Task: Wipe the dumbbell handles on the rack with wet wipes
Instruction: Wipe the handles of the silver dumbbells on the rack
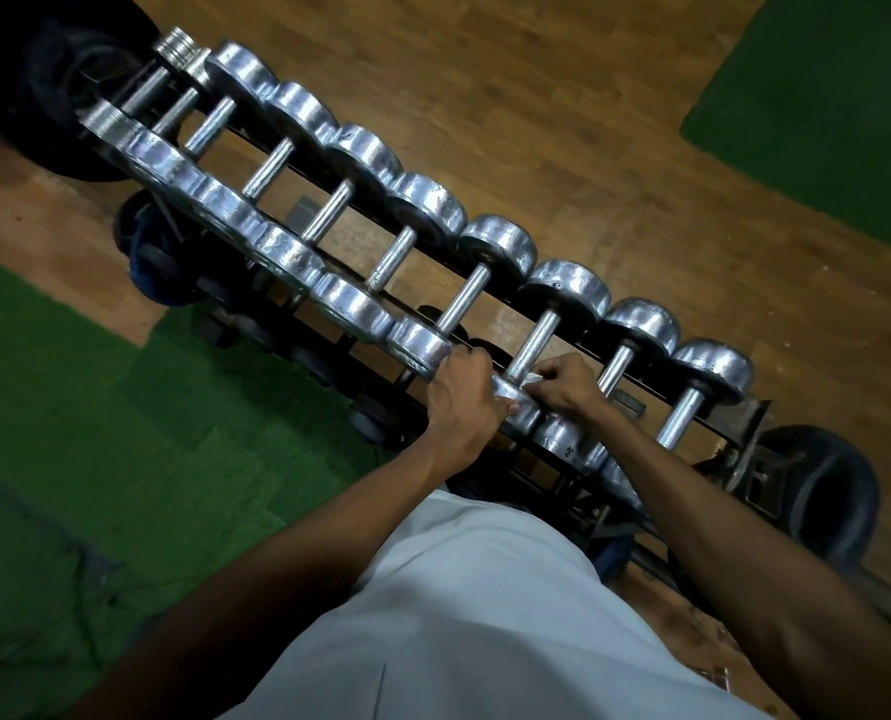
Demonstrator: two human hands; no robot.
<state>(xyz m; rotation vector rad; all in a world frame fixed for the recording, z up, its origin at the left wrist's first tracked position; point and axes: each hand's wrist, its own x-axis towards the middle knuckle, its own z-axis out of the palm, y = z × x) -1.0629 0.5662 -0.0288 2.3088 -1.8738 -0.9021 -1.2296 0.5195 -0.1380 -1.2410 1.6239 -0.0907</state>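
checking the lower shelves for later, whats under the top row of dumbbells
Under the top row of dumbbells, through the gaps between handles, wooden floor shows, plus dark weights on a lower tier of the rack. Most of that tier is covered by the row and the arms.

Right hand (568, 383): pinches white wipe (532, 380) at dumbbell handle (534, 343)'s near end.
Left hand (461, 389): grips near dumbbell head (516, 405).
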